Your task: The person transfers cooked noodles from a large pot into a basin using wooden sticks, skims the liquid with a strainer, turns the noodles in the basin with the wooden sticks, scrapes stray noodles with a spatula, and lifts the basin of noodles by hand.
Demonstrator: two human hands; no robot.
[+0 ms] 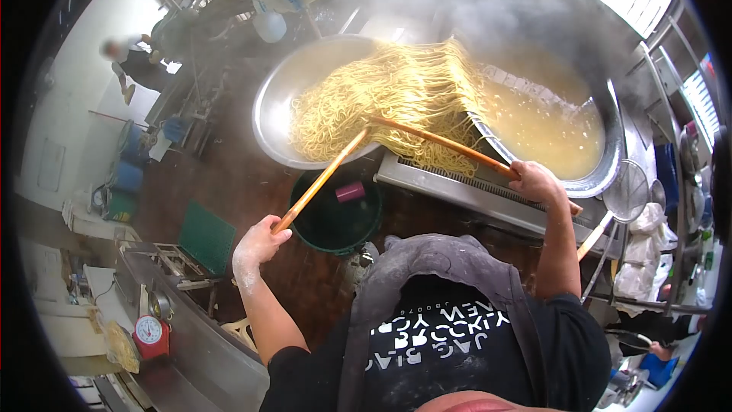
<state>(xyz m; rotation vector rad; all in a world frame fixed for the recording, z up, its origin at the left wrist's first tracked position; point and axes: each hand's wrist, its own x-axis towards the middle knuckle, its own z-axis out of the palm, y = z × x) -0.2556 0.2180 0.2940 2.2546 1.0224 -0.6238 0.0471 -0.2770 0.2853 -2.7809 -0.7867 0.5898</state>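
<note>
My left hand (261, 246) is closed around a long wooden stick (324, 178), whose far end reaches up to the noodles. Another wooden stick (438, 139) is gripped in my right hand (538, 185), and it slants up and left into the same mass. The yellow noodles (404, 80) stretch from a wide metal bowl (268, 111) across to the rim of a large steaming pot (608, 145). Some strands hang over the bowl's right side. Cloudy yellowish liquid (545, 126) fills the pot. The tips of both sticks meet near the bowl's front edge, partly hidden by noodles.
Below the bowl stands a dark green bucket (335, 217) with a pink scoop-like thing (351, 192) inside. A wire strainer (627, 191) rests right of the pot. A red scale (150, 336) sits at lower left. Another person (137, 61) is at far left. Steam blurs the back.
</note>
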